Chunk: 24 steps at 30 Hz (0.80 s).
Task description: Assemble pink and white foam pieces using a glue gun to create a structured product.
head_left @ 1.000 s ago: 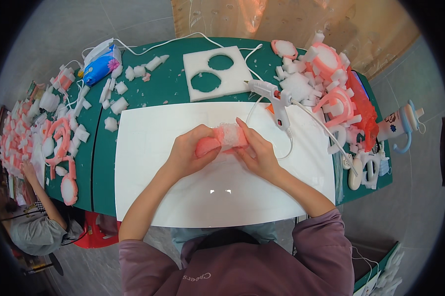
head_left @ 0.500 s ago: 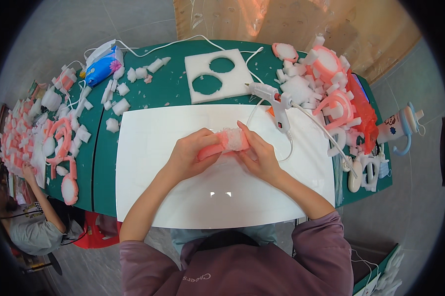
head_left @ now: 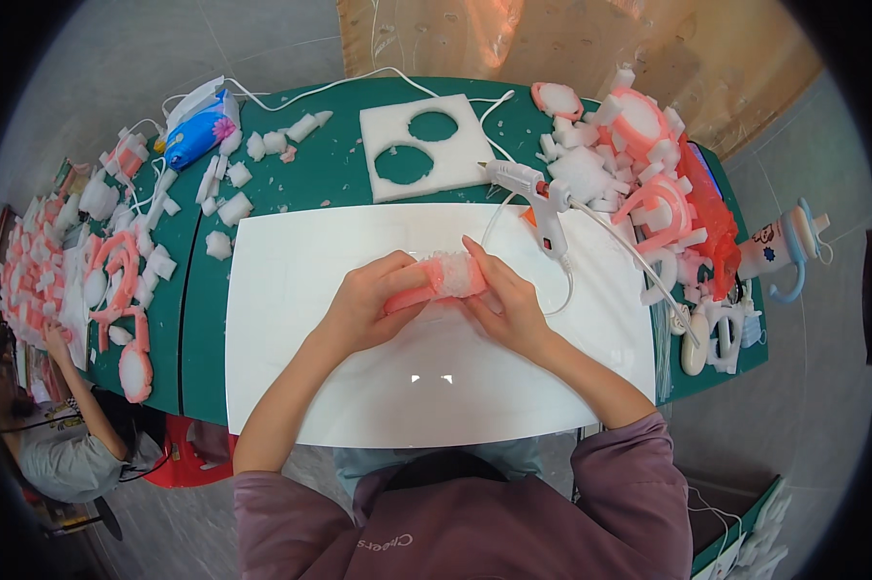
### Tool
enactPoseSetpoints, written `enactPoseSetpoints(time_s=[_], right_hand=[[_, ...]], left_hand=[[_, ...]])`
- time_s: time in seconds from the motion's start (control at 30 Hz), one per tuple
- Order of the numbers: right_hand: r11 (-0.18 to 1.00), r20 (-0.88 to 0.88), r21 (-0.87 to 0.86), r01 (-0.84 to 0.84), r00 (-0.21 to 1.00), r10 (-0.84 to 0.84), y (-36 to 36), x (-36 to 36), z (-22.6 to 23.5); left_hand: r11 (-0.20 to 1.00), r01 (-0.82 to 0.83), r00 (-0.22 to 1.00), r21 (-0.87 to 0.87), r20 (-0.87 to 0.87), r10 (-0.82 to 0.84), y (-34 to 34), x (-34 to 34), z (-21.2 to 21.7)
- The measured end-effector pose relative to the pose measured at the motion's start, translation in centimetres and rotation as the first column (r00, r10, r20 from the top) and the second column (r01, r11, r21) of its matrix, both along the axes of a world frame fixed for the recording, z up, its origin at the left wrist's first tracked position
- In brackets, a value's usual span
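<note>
Between my two hands is a pink and white foam piece (head_left: 452, 276), held just over the glossy white board (head_left: 300, 290). My left hand (head_left: 373, 302) is closed round its pink left end. The fingers and thumb of my right hand (head_left: 506, 300) press on its right end from above and below. The white part of the foam faces up in the middle, and my fingers hide both ends. A white hot glue gun (head_left: 544, 208) stands beyond my right hand, its nozzle pointing up and left.
A white foam sheet with two round holes (head_left: 455, 159) lies behind the board on the green table (head_left: 334, 116). Pink and white foam pieces heap up at right (head_left: 639, 145) and left (head_left: 117, 275). A blue tissue pack (head_left: 201, 130) sits back left. Another person's hand (head_left: 59, 340) shows far left.
The foam piece has turned very slightly in my hands, which keep the same hold. Nothing else has visibly moved beyond a tiny shift of the whole view.
</note>
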State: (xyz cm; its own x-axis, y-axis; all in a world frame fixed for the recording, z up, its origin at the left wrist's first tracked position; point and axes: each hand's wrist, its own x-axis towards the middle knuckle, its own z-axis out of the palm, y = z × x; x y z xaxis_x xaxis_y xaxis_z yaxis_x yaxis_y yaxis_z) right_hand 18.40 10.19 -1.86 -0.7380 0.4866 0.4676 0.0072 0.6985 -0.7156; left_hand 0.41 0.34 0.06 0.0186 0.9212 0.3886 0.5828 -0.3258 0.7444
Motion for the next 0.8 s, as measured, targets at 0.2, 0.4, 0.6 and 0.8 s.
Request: enactPoseSetpoints(time_s=[0.2, 0.4, 0.6, 0.8], right_hand=[[1.000, 0.002, 0.001, 0.008, 1.000, -0.008, 0.01, -0.01, 0.01], [1.000, 0.004, -0.010, -0.010, 1.000, 0.010, 0.02, -0.03, 0.18], [1.000, 0.013, -0.021, -0.007, 1.000, 0.007, 0.10, 0.06, 0.08], [1.000, 0.008, -0.025, 0.002, 1.000, -0.002, 0.01, 0.11, 0.09]], left_hand=[[1.000, -0.009, 0.997, -0.012, -0.082, 0.008, -0.12, -0.02, 0.03], [0.995, 0.003, 0.994, 0.095, -0.110, 0.007, 0.04, -0.26, -0.39], [0.999, -0.021, 0.991, 0.039, -0.131, 0.026, -0.21, -0.14, -0.38], [0.988, -0.133, 0.988, 0.074, -0.064, 0.138, -0.59, 0.38, 0.08]])
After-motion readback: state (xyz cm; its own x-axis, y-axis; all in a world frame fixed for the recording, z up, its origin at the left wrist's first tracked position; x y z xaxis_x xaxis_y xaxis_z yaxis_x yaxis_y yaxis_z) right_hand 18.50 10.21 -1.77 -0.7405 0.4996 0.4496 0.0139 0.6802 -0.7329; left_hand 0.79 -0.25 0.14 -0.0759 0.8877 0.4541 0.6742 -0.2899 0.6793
